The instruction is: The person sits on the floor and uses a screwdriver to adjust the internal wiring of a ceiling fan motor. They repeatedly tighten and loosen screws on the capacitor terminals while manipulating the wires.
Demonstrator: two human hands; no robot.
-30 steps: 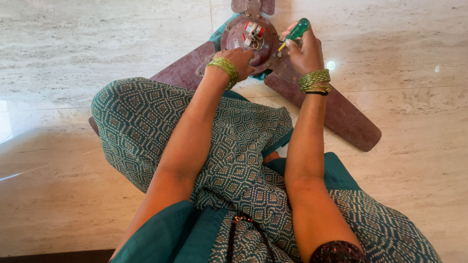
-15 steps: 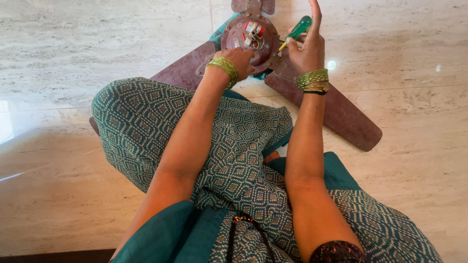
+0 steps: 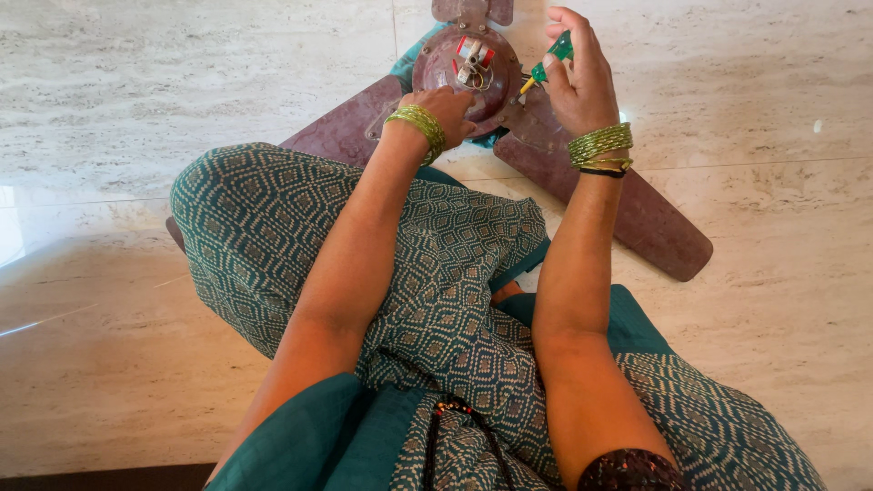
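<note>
Fan blades and knees hem in the motor hub

Open marble floor point(image 3: 182, 82) lies left and right; the brown blade point(image 3: 627, 214) blocks the right side, another blade point(image 3: 341, 132) the left, and patterned knees point(image 3: 273, 227) crowd the near approach to the fan hub point(image 3: 464, 68).

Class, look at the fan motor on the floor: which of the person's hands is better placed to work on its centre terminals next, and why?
Probably the right hand: it holds the green screwdriver, tip toward the motor hub, while the left hand steadies the hub's edge.
</note>
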